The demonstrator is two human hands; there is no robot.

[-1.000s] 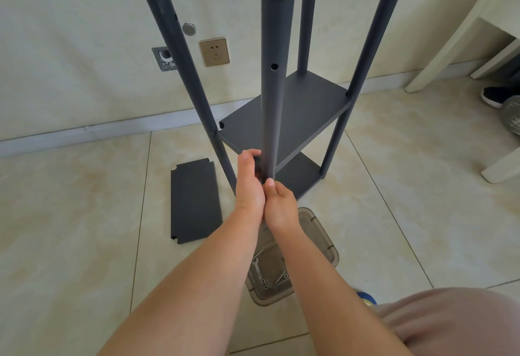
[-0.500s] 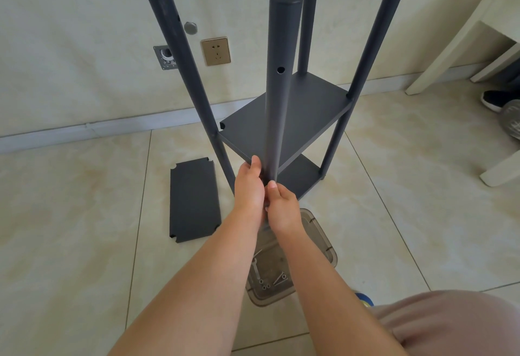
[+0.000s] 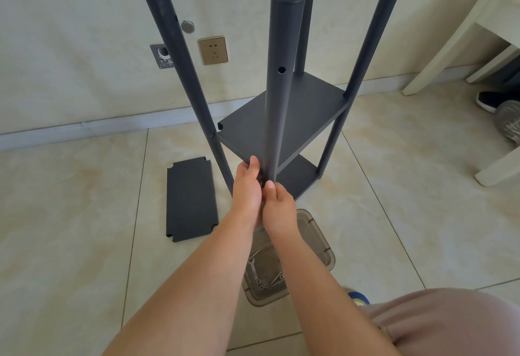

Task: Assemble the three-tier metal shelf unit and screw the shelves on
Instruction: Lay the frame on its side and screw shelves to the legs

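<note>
gold wall socket [image 3: 213, 50], white table leg [image 3: 447, 46], dark shoe [image 3: 488, 101] on tiles.

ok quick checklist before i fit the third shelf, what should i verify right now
1. Two shelves on posts: middle shelf and lower shelf mounted, ok.
2. Near-post joint under both hands, left hand, right hand: screw hidden, cannot tell.
3. Top hole in near post free: ok.
4. Loose shelf on the floor beside the frame: ok.
5. Spare screws and wrench in tray: ok.

head-worn view, looking down, close
</note>
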